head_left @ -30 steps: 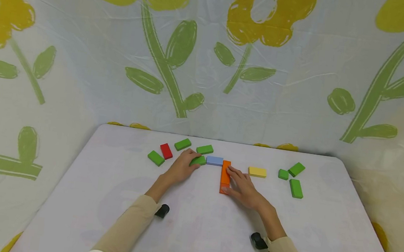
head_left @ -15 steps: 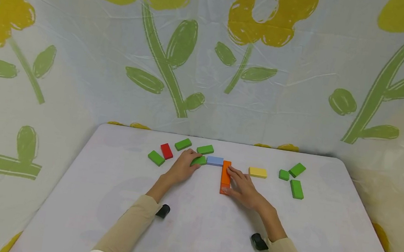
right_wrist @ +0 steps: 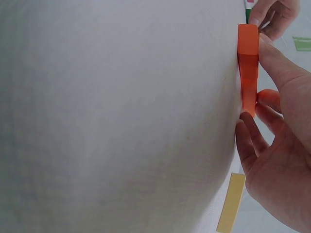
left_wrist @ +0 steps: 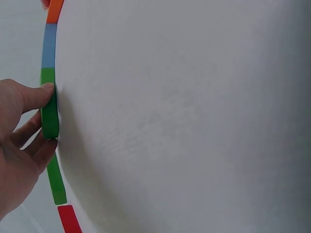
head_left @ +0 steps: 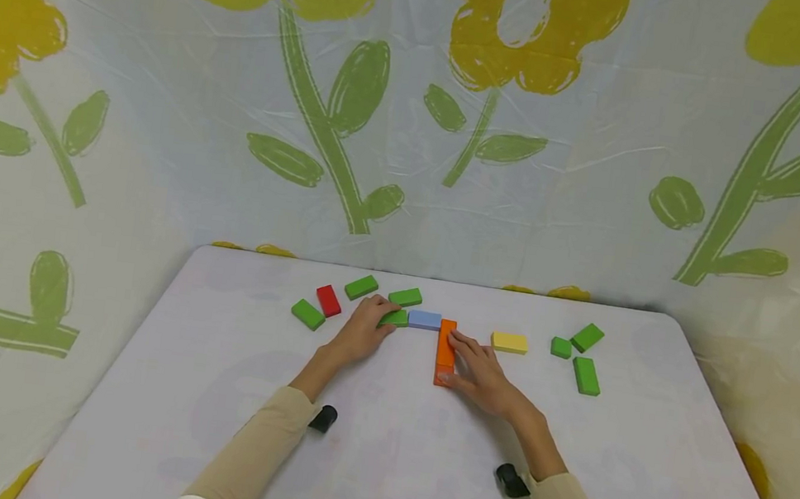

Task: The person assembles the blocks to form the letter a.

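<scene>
My left hand (head_left: 363,328) pinches a green block (left_wrist: 49,114) lying end to end with a blue block (head_left: 425,320), its thumb on the near side. The far end of an orange block (head_left: 447,343) meets the blue block's right end and points toward me. A line crosses the orange near its front; I cannot tell if it is one piece or two. My right hand (head_left: 489,377) holds the orange from the right, thumb near the front end and fingers farther back. Part of the held green block is hidden by the left fingers.
Green blocks (head_left: 361,285) and a red block (head_left: 329,301) lie around the left hand. Right of the right hand are a yellow block (head_left: 509,343) and several green pieces (head_left: 586,376). A flowered cloth wall (head_left: 403,225) stands behind the white table (head_left: 388,464).
</scene>
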`<state>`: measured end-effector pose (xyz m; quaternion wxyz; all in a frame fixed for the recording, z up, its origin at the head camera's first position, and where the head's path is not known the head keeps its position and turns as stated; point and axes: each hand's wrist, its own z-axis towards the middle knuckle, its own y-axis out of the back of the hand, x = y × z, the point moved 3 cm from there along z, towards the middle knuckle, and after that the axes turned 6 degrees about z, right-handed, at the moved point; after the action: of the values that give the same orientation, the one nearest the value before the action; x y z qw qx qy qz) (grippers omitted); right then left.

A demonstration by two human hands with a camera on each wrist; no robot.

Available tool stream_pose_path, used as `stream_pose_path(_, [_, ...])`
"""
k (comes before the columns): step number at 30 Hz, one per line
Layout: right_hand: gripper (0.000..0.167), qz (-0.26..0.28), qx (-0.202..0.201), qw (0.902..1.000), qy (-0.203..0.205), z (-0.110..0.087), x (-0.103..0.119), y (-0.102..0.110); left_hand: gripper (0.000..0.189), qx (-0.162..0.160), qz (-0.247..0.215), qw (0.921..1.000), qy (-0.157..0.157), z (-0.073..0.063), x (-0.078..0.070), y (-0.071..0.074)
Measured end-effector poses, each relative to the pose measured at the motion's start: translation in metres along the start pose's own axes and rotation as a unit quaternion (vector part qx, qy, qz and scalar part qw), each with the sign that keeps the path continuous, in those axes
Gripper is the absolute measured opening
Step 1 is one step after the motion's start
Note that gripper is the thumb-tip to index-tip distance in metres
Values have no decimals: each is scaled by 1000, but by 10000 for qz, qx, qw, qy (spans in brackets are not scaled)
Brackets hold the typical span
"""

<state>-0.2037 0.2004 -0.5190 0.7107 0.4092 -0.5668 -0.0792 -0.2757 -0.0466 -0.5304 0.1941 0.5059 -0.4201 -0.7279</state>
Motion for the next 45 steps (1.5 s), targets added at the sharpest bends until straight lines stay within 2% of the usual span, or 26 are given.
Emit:
stream_pose_path(5, [70, 35, -27, 10000, 25, -1, 0, 0, 41, -11, -106, 9998, 185, 1, -2, 2])
stream_pose_path(9, [70, 11, 3, 10000, 24, -1, -1, -1, 39, -213, -206, 9993, 244, 5, -3, 6])
stream_pose_path(15, [72, 44, 58, 9999, -94, 0, -3, -2, 39, -390, -16, 9991, 185, 20, -3, 7])
stream_pose_path(21, [71, -29, 37, 10000, -44, 1, -1, -2, 38, -491, 43, 9985, 221, 36, -2, 7])
stream_pose_path(26, [71, 19, 11, 10000, -2, 0, 1, -2, 38, -290, 124, 9986, 417, 42, 0, 6])
stream_pose_path(32, [70, -25, -37, 10000, 20, 0, 2, -2, 37, -44, 460, 9984, 330, 49, -1, 5])
stream_pose_path(35, [69, -32, -46, 10000, 19, 0, 1, -2, 36, 35, 465, 9981, 407, 51, -2, 5])
stream_pose_path(41, [70, 49, 6, 10000, -20, -1, 2, -1, 34, -2, 266, 9977, 629, 53, -2, 3])
stream_pose_path(45, [69, 27, 0, 10000, -6, -1, 2, 1, 34, -106, 99, 9977, 657, 53, -3, 4])
